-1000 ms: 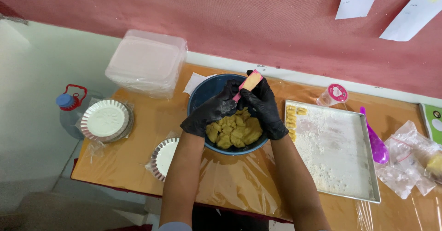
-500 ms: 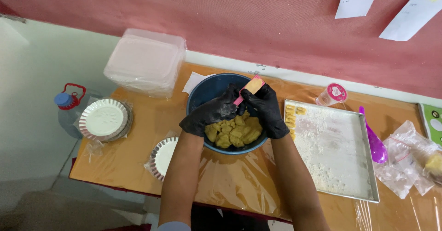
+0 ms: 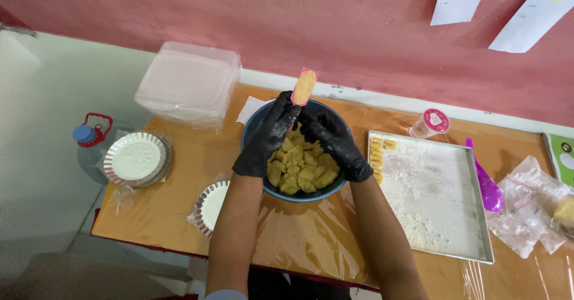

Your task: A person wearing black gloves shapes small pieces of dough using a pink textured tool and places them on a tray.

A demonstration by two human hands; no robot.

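Both my hands wear black gloves and meet over a blue bowl [image 3: 252, 134] full of yellow dough chunks [image 3: 302, 170]. My left hand [image 3: 269, 135] and my right hand [image 3: 332, 138] pinch together at the far rim of the bowl. Between their fingertips stands a small pink scraper [image 3: 304, 87], upright and smeared with yellow dough. Which hand bears most of it is hard to tell; both touch its lower end.
A floured metal tray [image 3: 430, 198] lies to the right, with small dough pieces [image 3: 376, 153] along its left edge. A purple spoon [image 3: 487, 183], plastic bags [image 3: 532, 210], a pink-lidded cup [image 3: 431, 122], foil plates [image 3: 134, 158] and stacked clear containers [image 3: 188, 85] surround the bowl.
The pink scraper has risen and turned from tilted right to upright above the bowl's far rim. Both hands have drawn closer together around its base.
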